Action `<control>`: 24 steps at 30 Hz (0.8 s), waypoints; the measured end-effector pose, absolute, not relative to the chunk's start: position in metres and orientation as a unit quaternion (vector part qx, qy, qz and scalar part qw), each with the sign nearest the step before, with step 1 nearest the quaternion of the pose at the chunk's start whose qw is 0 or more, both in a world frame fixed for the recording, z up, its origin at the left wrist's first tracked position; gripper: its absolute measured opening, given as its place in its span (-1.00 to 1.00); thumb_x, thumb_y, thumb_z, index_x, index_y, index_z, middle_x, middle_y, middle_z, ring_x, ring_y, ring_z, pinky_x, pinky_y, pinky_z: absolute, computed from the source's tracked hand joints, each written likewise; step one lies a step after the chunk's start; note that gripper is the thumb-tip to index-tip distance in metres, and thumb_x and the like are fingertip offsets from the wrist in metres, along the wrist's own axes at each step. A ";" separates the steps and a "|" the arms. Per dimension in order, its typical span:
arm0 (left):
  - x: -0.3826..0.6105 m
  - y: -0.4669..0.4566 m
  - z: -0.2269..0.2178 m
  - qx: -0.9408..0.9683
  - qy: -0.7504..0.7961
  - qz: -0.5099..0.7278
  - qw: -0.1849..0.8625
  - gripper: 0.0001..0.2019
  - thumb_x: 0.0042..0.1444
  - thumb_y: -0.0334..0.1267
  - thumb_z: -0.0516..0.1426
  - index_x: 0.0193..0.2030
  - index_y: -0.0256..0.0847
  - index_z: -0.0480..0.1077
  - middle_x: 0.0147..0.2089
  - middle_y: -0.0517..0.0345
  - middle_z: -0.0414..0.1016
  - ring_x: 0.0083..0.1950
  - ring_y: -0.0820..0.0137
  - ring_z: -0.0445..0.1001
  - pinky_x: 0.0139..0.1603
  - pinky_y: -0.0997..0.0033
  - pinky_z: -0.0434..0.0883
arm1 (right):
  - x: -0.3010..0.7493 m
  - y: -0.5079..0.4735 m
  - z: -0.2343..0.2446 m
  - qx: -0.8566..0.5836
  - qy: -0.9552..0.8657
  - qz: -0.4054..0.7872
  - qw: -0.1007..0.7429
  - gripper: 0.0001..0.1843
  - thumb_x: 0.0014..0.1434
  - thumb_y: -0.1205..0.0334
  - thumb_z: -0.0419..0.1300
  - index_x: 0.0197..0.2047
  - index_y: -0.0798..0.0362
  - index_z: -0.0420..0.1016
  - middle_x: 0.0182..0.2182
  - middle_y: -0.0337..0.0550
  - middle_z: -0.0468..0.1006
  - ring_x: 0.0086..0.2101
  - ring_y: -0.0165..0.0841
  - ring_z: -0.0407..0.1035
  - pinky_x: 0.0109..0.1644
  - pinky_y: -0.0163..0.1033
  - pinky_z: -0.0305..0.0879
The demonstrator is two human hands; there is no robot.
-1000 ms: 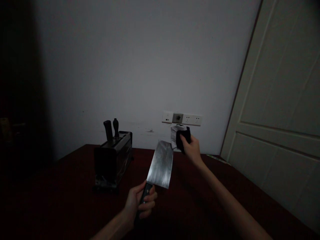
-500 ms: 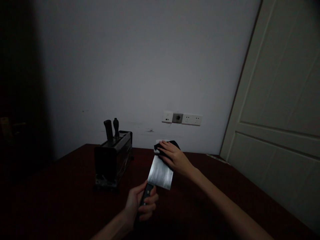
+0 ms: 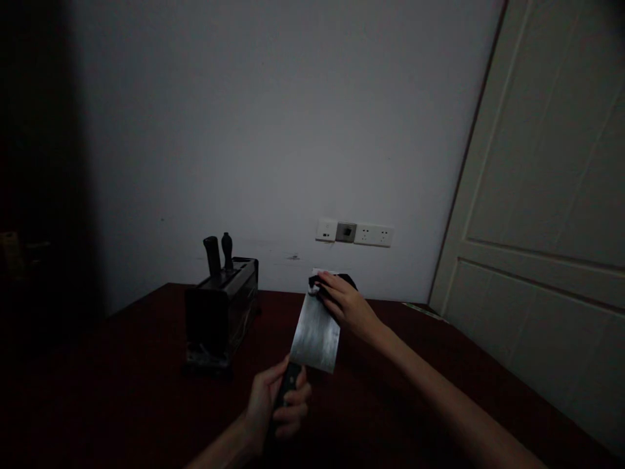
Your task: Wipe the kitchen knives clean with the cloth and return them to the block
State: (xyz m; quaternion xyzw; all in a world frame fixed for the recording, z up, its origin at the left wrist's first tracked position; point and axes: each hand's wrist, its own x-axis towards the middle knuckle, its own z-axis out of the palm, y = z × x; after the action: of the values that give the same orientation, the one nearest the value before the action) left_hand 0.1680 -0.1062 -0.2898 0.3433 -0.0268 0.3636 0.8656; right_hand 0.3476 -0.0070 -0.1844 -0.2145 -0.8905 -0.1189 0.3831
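My left hand [image 3: 279, 407] is closed round the dark handle of a steel cleaver [image 3: 315, 333], holding its broad blade up over the table with the flat side facing me. My right hand [image 3: 344, 305] presses a black and white cloth [image 3: 326, 282] against the far top end of the blade, fingers curled on the cloth. A dark knife block [image 3: 219, 314] stands on the table to the left of the cleaver, with two black handles sticking out of its top.
A dark red table [image 3: 122, 391] fills the lower view, its left side in deep shadow. Behind it is a pale wall with a row of sockets [image 3: 354, 232]. A cream door [image 3: 547, 215] stands at the right.
My right hand came down from in front of the sockets and laid the cloth on the blade's far end. The cleaver tilted slightly more upright; my left hand stayed put.
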 end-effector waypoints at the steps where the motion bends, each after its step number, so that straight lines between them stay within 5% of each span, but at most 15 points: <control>1: 0.168 -0.106 -0.290 0.345 -0.028 0.362 0.865 -0.69 0.15 -0.04 -0.06 -0.42 -0.27 0.22 -0.60 0.34 0.02 -0.75 0.67 -0.17 -0.81 0.66 0.01 | 0.346 -0.008 -0.185 -0.223 -0.884 -0.118 0.393 -0.58 0.19 0.27 0.00 0.13 0.09 0.25 0.15 0.04 0.25 0.16 -0.23 0.06 0.21 0.03 0.04; 8: 0.169 -0.106 -0.290 0.345 -0.016 0.377 0.859 -0.69 0.13 -0.04 -0.04 -0.41 -0.28 0.23 -0.61 0.34 0.01 -0.75 0.67 -0.19 -0.82 0.66 0.00 | 0.335 -0.042 -0.209 -0.178 -0.916 -0.089 0.347 -0.54 0.18 0.29 0.02 0.17 0.02 0.18 0.17 -0.04 0.21 0.17 -0.26 0.04 0.21 0.05 0.04; 15: 0.170 -0.109 -0.292 0.352 -0.006 0.373 0.859 -0.68 0.14 -0.03 -0.06 -0.41 -0.27 0.23 -0.60 0.33 0.02 -0.74 0.66 -0.16 -0.82 0.66 0.00 | 0.343 -0.007 -0.183 -0.240 -0.867 -0.104 0.424 -0.60 0.19 0.28 -0.01 0.12 0.04 0.27 0.13 0.00 0.27 0.16 -0.24 0.08 0.20 0.04 0.06; 24: 0.170 -0.109 -0.290 0.360 -0.014 0.371 0.856 -0.67 0.15 -0.04 -0.07 -0.43 -0.28 0.24 -0.60 0.32 0.02 -0.75 0.66 -0.15 -0.81 0.66 0.03 | 0.332 -0.042 -0.202 -0.180 -0.900 -0.103 0.383 -0.56 0.16 0.29 0.02 0.13 0.05 0.25 0.13 -0.05 0.29 0.15 -0.27 0.10 0.21 -0.01 0.07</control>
State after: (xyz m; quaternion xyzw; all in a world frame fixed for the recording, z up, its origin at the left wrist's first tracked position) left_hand 0.1700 -0.1087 -0.2895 0.3600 -0.0137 0.3706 0.8561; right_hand 0.3321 -0.0421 -0.2016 -0.1804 -0.9003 -0.1026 0.3827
